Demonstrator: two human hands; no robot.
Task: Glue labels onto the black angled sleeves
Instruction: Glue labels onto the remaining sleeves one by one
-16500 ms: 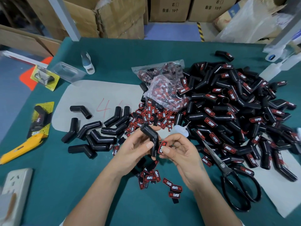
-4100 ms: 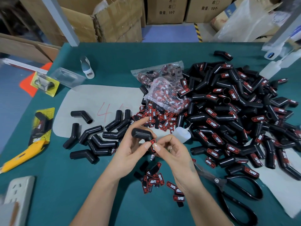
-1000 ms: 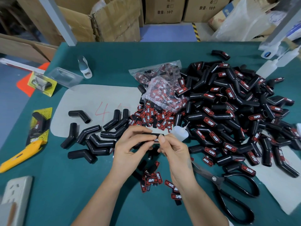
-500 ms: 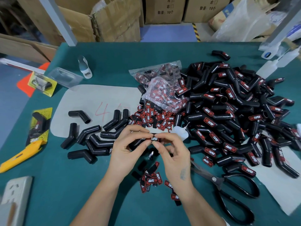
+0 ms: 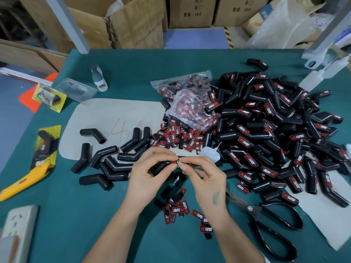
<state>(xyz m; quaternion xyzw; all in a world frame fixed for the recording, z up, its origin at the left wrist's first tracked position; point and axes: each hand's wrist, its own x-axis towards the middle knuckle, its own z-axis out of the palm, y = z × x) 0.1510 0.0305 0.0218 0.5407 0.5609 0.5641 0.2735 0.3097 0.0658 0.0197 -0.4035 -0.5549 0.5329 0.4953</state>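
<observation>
1. I see black scissors point(image 5: 266, 223) lying on the green table point(image 5: 95, 215), lower right.
2. A yellow utility knife point(image 5: 22, 179) lies at the left edge.
3. Cardboard boxes point(image 5: 133, 21) stand behind the table.

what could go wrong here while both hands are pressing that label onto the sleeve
1. Both hands, left hand and right hand, pinch the label on the sleeve; squeezed-out glue could stick to the fingertips, or the label could set crooked.
2. The glue bottle lies on its side beside the loose labels; a leak could foul them.
3. The scissors lie close by the right wrist.
</observation>
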